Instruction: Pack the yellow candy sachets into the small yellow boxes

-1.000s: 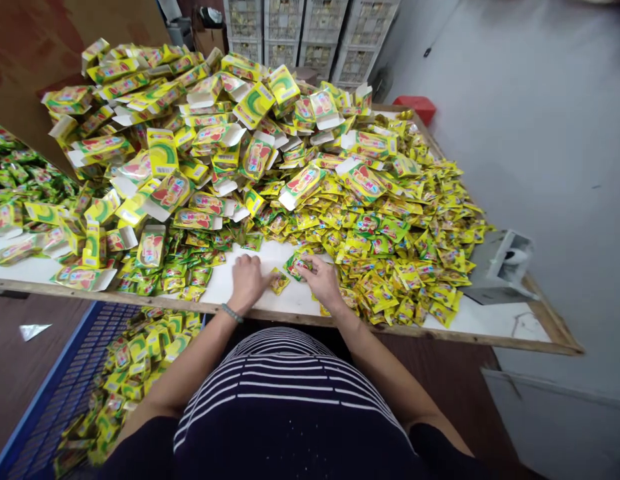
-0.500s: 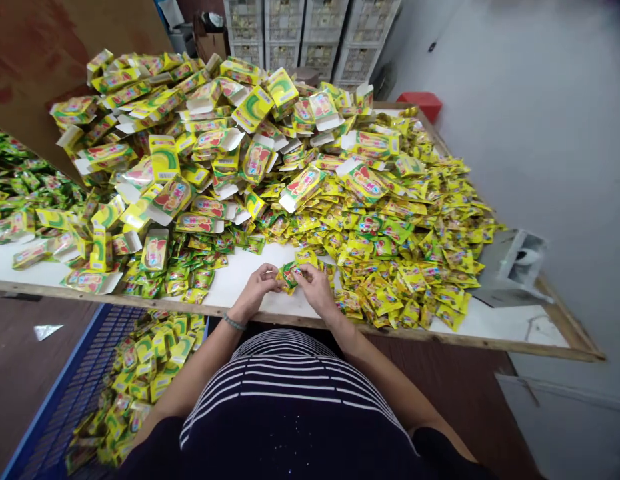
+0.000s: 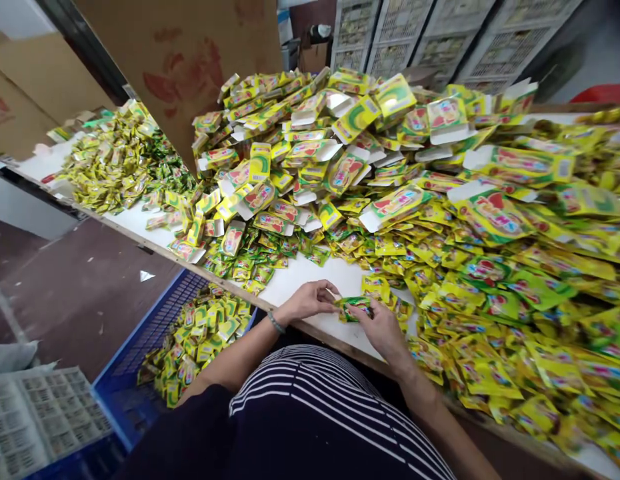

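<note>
Over the white tabletop (image 3: 310,272), close to its front edge, a small green and yellow sachet (image 3: 355,308) is held between my two hands. My right hand (image 3: 385,330) grips its right side with thumb and fingers. At the sachet's left end, the bent fingers of my left hand (image 3: 310,301) are closed in a pinch on its edge. Just behind my right hand lies a yellow sachet (image 3: 376,287). To the right spreads a deep heap of yellow sachets (image 3: 480,360), with a few green ones among them.
Open-ended small cartons (image 3: 345,170) are piled at the back. A brown cardboard sheet (image 3: 190,60) stands left of them, beside another sachet heap (image 3: 115,163). Below the table edge, a blue crate (image 3: 135,360) holds filled-looking cartons (image 3: 205,330). White crates (image 3: 405,33) stack behind.
The view has swung left, bringing the far-left heap and more floor into sight. Both hands remain at the sachet, which now lies flatter between them.
</note>
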The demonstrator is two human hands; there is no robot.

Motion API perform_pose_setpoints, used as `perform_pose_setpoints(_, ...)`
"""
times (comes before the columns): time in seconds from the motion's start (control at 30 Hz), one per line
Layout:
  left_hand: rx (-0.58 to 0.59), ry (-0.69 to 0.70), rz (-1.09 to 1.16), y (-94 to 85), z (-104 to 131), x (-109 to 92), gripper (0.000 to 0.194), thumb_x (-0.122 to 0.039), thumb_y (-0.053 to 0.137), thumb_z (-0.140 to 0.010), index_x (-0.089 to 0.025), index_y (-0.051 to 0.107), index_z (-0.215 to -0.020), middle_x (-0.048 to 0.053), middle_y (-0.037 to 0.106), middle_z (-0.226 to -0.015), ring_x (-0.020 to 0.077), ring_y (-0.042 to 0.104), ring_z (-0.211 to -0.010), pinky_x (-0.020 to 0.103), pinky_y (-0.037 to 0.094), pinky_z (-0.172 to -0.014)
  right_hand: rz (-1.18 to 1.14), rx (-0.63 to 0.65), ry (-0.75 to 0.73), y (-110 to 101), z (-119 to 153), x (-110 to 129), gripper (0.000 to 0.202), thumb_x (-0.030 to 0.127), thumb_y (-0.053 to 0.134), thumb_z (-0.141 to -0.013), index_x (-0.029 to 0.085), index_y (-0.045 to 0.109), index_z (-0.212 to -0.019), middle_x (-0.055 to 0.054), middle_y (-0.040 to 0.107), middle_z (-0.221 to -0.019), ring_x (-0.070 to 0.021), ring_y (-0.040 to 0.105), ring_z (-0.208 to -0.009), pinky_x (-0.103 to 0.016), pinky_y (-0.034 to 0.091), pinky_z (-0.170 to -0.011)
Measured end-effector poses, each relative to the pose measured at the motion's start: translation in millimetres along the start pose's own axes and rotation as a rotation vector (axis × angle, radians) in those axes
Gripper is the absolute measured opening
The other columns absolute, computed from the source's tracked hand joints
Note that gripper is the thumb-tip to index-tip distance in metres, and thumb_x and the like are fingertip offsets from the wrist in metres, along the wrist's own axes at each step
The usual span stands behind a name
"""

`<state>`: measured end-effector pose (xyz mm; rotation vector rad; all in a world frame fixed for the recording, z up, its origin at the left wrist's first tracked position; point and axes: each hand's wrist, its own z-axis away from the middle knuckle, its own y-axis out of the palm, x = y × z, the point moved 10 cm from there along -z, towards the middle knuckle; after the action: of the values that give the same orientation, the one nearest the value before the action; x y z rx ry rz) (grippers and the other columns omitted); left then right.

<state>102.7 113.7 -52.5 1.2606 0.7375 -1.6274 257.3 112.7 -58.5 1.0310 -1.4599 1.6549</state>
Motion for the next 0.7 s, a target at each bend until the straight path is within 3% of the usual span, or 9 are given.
perform_pose_setpoints(0.07, -0.199, 0.031, -0.229, -34.9, 0, -18, 0.028, -0.025, 0.072, -0.074, -0.016, 0.061, -0.098, 0.002, 0.067, -0.077, 0.0143, 0.062, -0.07, 0.027, 0.045, -0.068, 0.089, -0.102, -0.058, -8, 2, 2, 0.039, 0.06, 0.056, -0.081, 0.022, 0.067, -0.085, -0.012, 0.073, -0.084, -0.0291, 0.067, -0.08, -0.043, 0.052, -0.078)
perform_pose_setpoints(0.13, -0.512, 0.058, -0.544, -81.8, 7, -50, 0.016, -0.022, 0.061, -0.082, -0.017, 0.063, -0.096, 0.005, 0.067, -0.082, 0.0176, 0.062, -0.076, 0.031, 0.047, -0.073, 0.114, -0.147, -0.118, -8, 5, 1, 0.036, 0.056, 0.053, -0.085, 0.023, 0.066, -0.089, -0.013, 0.074, -0.09, -0.0298, 0.068, -0.086, -0.043, 0.053, -0.081)
perform_pose_setpoints(0.2, -0.805, 0.082, -0.878, -119.6, 18, -92, 0.019, -0.018, 0.054, -0.085, -0.017, 0.064, -0.101, 0.009, 0.068, -0.096, 0.0228, 0.062, -0.092, 0.035, 0.047, -0.084, 0.108, -0.16, -0.171, -4, 7, -1, 0.032, 0.05, 0.051, -0.088, 0.022, 0.065, -0.095, -0.013, 0.074, -0.095, -0.029, 0.069, -0.091, -0.043, 0.053, -0.084)
perform_pose_setpoints(0.27, -0.954, 0.066, -1.174, -142.5, 21, -127, 0.033, -0.014, 0.053, -0.082, -0.017, 0.062, -0.113, 0.015, 0.063, -0.12, 0.0296, 0.055, -0.113, 0.042, 0.044, -0.094, 0.119, -0.161, -0.221, 2, 8, -2, 0.03, 0.046, 0.05, -0.09, 0.021, 0.065, -0.1, -0.013, 0.074, -0.098, -0.0281, 0.069, -0.094, -0.042, 0.054, -0.085)
perform_pose_setpoints(0.33, -0.925, -0.013, -1.396, -157.8, 13, -147, 0.048, -0.012, 0.055, -0.078, -0.018, 0.056, -0.126, 0.017, 0.054, -0.137, 0.0343, 0.047, -0.125, 0.048, 0.041, -0.098, 0.14, -0.152, -0.272, 7, 9, -2, 0.03, 0.043, 0.049, -0.092, 0.02, 0.064, -0.105, -0.013, 0.073, -0.101, -0.027, 0.069, -0.095, -0.041, 0.054, -0.085)
perform_pose_setpoints(0.4, -0.801, -0.119, -1.516, -169.8, 2, -152, 0.054, -0.014, 0.058, -0.078, -0.019, 0.051, -0.131, 0.017, 0.053, -0.138, 0.035, 0.045, -0.127, 0.048, 0.04, -0.098, 0.164, -0.143, -0.311, 12, 9, -1, 0.031, 0.041, 0.048, -0.093, 0.018, 0.064, -0.108, -0.012, 0.073, -0.102, -0.0259, 0.069, -0.095, -0.04, 0.055, -0.084)
perform_pose_setpoints(0.47, -0.696, -0.191, -1.576, -176.9, -5, -151, 0.053, -0.018, 0.061, -0.079, -0.018, 0.051, -0.131, 0.018, 0.058, -0.13, 0.0332, 0.047, -0.124, 0.046, 0.04, -0.098, 0.187, -0.148, -0.337, 13, 9, -2, 0.032, 0.04, 0.047, -0.095, 0.017, 0.063, -0.109, -0.012, 0.073, -0.102, -0.0253, 0.069, -0.095, -0.039, 0.055, -0.083)
perform_pose_setpoints(0.57, -0.659, -0.236, -1.619, -181.4, -8, -145, 0.057, -0.03, 0.075, -0.073, -0.017, 0.055, -0.125, 0.019, 0.057, -0.126, 0.0345, 0.046, -0.123, 0.044, 0.04, -0.099, 0.214, -0.171, -0.365, 12, 10, -3, 0.033, 0.042, 0.045, -0.096, 0.016, 0.063, -0.106, -0.013, 0.074, -0.098, -0.0257, 0.07, -0.092, -0.038, 0.055, -0.081)
perform_pose_setpoints(0.7, -0.612, -0.219, -1.596, -179.4, -8, -129, 0.082, -0.052, 0.086, -0.058, -0.018, 0.054, -0.126, 0.021, 0.049, -0.138, 0.0384, 0.041, -0.13, 0.047, 0.038, -0.102, 0.247, -0.179, -0.39, 12, 12, -1, 0.035, 0.044, 0.043, -0.097, 0.017, 0.063, -0.103, -0.013, 0.074, -0.095, -0.0259, 0.07, -0.088, -0.038, 0.056, -0.078)
